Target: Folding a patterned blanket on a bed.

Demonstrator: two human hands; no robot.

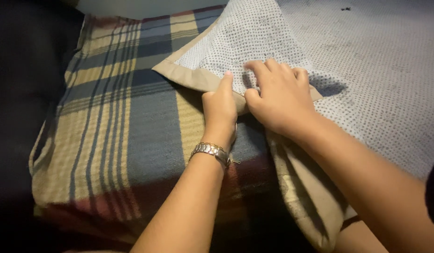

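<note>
I see left hand (220, 110) pinching the tan-bound hem of a white dotted rug (273, 37); right hand (280, 96), fingers spread, presses it flat over the plaid woven blanket (123, 117).

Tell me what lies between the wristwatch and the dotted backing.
In the head view, the left hand lies between the wristwatch and the dotted backing, over the tan hem.

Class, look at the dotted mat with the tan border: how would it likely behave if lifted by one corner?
The dotted mat would probably flop: it already folds and drapes where the left hand and right hand press its tan border. Its dotted backing suggests it would grip rather than slide on the plaid blanket.
</note>
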